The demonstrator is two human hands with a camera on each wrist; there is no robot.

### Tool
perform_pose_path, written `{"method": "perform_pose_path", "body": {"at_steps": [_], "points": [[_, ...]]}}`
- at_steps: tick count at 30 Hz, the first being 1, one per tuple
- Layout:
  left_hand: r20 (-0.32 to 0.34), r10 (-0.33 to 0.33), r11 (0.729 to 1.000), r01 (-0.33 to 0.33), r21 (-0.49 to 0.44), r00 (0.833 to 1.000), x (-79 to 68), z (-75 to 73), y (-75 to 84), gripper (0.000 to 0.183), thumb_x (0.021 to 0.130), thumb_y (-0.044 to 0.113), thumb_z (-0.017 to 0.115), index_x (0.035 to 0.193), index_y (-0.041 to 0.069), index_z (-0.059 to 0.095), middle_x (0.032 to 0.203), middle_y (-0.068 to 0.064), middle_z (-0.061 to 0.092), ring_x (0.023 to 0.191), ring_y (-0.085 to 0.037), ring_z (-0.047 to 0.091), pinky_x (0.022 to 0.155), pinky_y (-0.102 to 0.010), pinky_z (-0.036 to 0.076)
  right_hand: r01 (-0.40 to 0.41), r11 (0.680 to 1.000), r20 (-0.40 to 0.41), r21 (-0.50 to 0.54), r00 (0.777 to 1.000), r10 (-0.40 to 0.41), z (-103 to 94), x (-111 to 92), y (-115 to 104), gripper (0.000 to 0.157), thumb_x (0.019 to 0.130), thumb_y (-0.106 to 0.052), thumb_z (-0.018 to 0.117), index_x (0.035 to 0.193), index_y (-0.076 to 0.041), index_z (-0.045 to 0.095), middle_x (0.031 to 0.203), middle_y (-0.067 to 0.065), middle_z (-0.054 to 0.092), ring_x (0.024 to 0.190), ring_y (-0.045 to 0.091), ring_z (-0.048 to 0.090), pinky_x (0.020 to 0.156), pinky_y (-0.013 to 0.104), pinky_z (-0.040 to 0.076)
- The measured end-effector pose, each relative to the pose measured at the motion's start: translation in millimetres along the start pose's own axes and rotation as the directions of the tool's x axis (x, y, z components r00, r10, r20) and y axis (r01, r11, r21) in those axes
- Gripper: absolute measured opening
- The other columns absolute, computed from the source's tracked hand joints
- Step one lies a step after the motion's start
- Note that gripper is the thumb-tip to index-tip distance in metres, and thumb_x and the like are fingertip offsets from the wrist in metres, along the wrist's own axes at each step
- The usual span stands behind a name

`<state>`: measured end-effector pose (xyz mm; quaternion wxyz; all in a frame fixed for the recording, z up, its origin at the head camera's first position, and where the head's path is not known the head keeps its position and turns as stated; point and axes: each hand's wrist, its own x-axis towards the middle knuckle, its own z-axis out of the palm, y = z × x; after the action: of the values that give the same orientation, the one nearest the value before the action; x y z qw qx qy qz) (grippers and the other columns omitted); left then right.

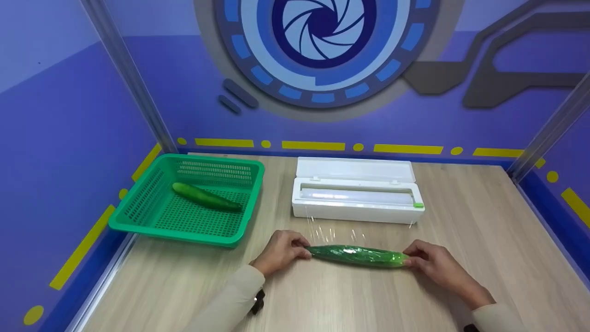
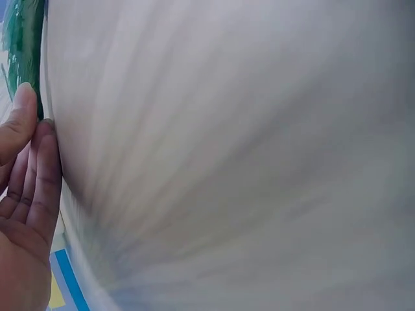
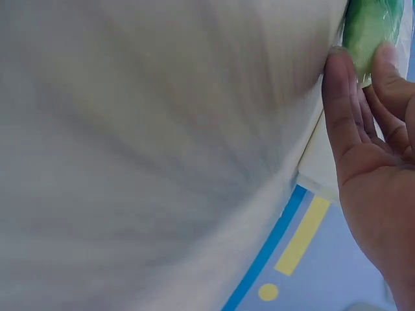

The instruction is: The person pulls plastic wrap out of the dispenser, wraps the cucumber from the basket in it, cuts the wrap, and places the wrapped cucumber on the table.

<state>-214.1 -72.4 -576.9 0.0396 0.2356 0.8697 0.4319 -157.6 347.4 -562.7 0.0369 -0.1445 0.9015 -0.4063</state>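
A cucumber (image 1: 357,256) with shiny cling film around it lies lengthwise between the two hands on the table. At its dark left end, the left hand (image 1: 282,251) pinches the tip between thumb and fingers. The right hand (image 1: 433,263) pinches the paler right end. In the left wrist view the thumb of the left hand (image 2: 26,168) presses against the green cucumber (image 2: 24,52). The right wrist view has the right hand (image 3: 373,123) at the film-covered light end of the cucumber (image 3: 371,35). Clear film (image 1: 334,235) stretches behind it towards a white dispenser box (image 1: 359,212).
The dispenser's lid (image 1: 355,169) is raised, and a film roll (image 1: 357,196) lies inside; a green slider (image 1: 418,205) sits at its right. On the left stands a green basket (image 1: 184,236) holding another cucumber (image 1: 205,197). Blue walls (image 1: 152,83) enclose the table's back and sides.
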Motion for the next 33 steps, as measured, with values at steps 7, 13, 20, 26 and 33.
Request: {"method": "perform_pose_path", "body": {"at_steps": [7, 13, 20, 26, 33], "points": [[-0.016, -0.01, 1.0, 0.01, 0.001, 1.0, -0.2, 1.6, 1.0, 0.011, 0.088, 0.016, 0.088, 0.096, 0.01, 0.083, 0.092, 0.008, 0.075, 0.088, -0.008, 0.067, 0.083, -0.031, 0.054, 0.019, 0.999, -0.052, -0.047, 0.998, -0.021, 2.0, -0.8, -1.3, 0.02, 0.085, -0.017, 0.09, 0.1, -0.015, 0.077, 0.1, -0.003, 0.068, 0.09, 0.009, 0.065, 0.079, 0.025, 0.054], [-0.042, -0.026, 0.998, 0.023, -0.065, 0.999, -2.3, 3.5, 1.6, 0.011, 0.089, 0.015, 0.087, 0.095, 0.011, 0.079, 0.087, 0.011, 0.074, 0.081, -0.005, 0.065, 0.077, -0.027, 0.054, -0.028, 0.998, -0.066, -0.058, 0.998, 0.024, 2.1, 1.5, -1.3, 0.022, 0.087, -0.013, 0.089, 0.104, -0.011, 0.074, 0.097, -0.004, 0.071, 0.09, 0.011, 0.066, 0.079, 0.026, 0.054], [-0.058, -0.005, 0.999, 0.003, -0.048, 0.998, -3.5, 3.8, 0.4, 0.008, 0.091, 0.02, 0.086, 0.09, 0.012, 0.084, 0.089, 0.009, 0.075, 0.086, -0.007, 0.068, 0.081, -0.029, 0.055, -0.016, 1.0, -0.064, -0.025, 0.998, 0.014, 2.4, 4.5, -1.2, 0.014, 0.092, -0.009, 0.083, 0.102, -0.009, 0.073, 0.095, -0.002, 0.072, 0.086, 0.008, 0.064, 0.075, 0.024, 0.054], [-0.033, -0.015, 0.999, 0.014, -0.033, 0.999, -5.3, 4.0, -0.3, 0.017, 0.083, 0.013, 0.092, 0.096, 0.009, 0.082, 0.092, 0.005, 0.075, 0.085, -0.007, 0.066, 0.078, -0.027, 0.055, -0.075, 0.996, 0.0, 0.044, 0.997, 0.075, 0.8, 5.8, -2.6, 0.008, 0.099, -0.005, 0.074, 0.106, -0.004, 0.073, 0.093, 0.002, 0.072, 0.083, 0.012, 0.067, 0.07, 0.026, 0.059], [-0.054, -0.001, 1.0, 0.0, -0.026, 0.999, -6.1, 3.9, -0.2, 0.009, 0.087, 0.011, 0.088, 0.092, 0.01, 0.081, 0.091, 0.007, 0.076, 0.09, -0.009, 0.068, 0.084, -0.031, 0.056, -0.082, 0.995, 0.007, 0.052, 0.997, 0.082, 0.5, 3.9, -2.6, 0.022, 0.093, -0.016, 0.083, 0.109, -0.003, 0.076, 0.098, 0.004, 0.074, 0.085, 0.014, 0.067, 0.069, 0.028, 0.059]]}}
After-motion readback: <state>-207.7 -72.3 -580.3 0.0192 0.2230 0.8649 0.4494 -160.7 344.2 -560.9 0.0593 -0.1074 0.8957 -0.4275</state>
